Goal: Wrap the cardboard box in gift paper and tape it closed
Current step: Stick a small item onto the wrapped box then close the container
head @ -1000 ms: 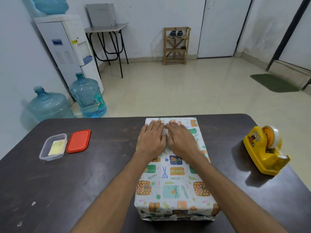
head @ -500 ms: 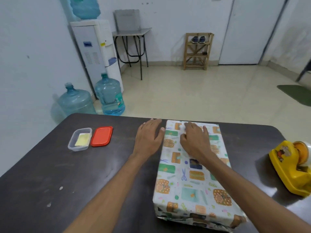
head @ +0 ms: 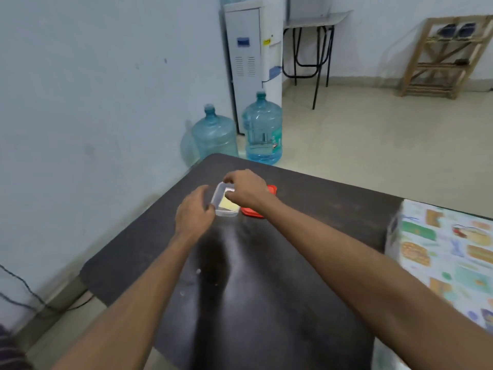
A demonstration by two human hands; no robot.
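Your wrapped box lies at the right edge of the worktop, well apart from both hands. Both arms stretch forward-left to the clear container beside its red lid. Your left hand curls at the container's left wall, and your right hand hovers over it with fingers bunched downward. You cannot tell whether either one grips anything

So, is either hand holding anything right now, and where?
The left hand seems to grip the clear container at its left rim. The right hand curls over its open top; whether it pinches anything cannot be told.
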